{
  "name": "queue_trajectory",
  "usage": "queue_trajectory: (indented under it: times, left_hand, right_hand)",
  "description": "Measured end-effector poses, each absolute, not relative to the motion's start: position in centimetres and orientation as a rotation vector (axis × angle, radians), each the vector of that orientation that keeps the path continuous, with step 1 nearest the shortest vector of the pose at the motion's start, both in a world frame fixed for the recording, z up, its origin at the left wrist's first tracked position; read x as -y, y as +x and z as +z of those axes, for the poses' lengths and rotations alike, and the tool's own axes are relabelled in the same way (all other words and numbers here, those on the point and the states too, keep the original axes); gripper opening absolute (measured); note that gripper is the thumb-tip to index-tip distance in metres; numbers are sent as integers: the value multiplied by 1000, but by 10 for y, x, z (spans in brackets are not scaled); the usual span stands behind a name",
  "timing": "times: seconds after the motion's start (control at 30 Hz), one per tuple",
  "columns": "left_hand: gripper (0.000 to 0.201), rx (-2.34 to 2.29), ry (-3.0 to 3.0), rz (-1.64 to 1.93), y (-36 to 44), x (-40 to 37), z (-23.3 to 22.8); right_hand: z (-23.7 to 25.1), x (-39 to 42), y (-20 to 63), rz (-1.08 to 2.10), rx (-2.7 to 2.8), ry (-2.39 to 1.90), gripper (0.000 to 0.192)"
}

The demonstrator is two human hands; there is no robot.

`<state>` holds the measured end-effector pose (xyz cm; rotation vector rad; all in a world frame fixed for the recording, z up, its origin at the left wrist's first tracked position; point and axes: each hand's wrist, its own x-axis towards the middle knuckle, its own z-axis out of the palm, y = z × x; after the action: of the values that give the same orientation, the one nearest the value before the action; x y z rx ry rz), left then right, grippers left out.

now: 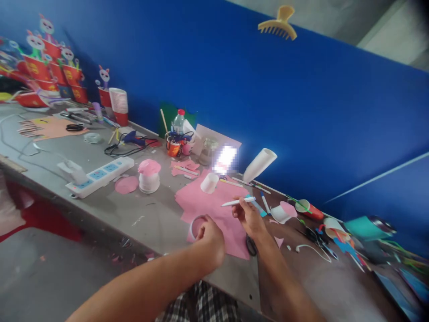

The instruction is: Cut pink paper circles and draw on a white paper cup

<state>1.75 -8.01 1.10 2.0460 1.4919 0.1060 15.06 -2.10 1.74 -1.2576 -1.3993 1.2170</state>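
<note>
My left hand point(210, 235) is closed at the near edge of a stack of pink paper point(231, 232). Its curled fingers hold a white ring point(192, 229), perhaps a tape roll, flat on the paper, with pink showing through the middle. Just above the sheets, my right hand point(250, 218) grips a white pen point(237, 201) whose tip points left. A white paper cup point(209, 183) stands upside down on the far part of the paper. Black-handled scissors point(251, 246) lie beside my right forearm, partly hidden.
White cups topped with pink paper point(149, 181) stand left, near a power strip point(103, 176). Behind the paper are a bright screen point(225, 159) and a leaning white tube point(259, 164). A teal bottle point(368, 227) lies right. Red cup stacks point(36, 67) stand far left.
</note>
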Motion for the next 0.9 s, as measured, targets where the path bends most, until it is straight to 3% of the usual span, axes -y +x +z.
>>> queue_trajectory:
  times: [0.07,0.23,0.33,0.43,0.7,0.9]
  left_hand:
    - [58,-1361,2368,-252,1,78,29]
    - [62,-1225,2494,-293,-43,68,65]
    - [48,-1197,2500,-215,-64,58,72]
    - [30,-1272,2443,-105,-84,44,69]
    - [22,-1670,2286,-136,-149,21,39]
    - [37,-1497,2556,152,-151,42,21]
  right_hand:
    - [19,32,155,1275,1246,-1144,53]
    - [9,50,156,1241,1143,-1041,44]
    - [-4,54,151,1098,1235,-1067,40]
    - [-17,58,146,955,1315,-1092,35]
    - [-29,64,148,787,1550,-1132,24]
    - [-25,72,144,540,1826,-1027,27]
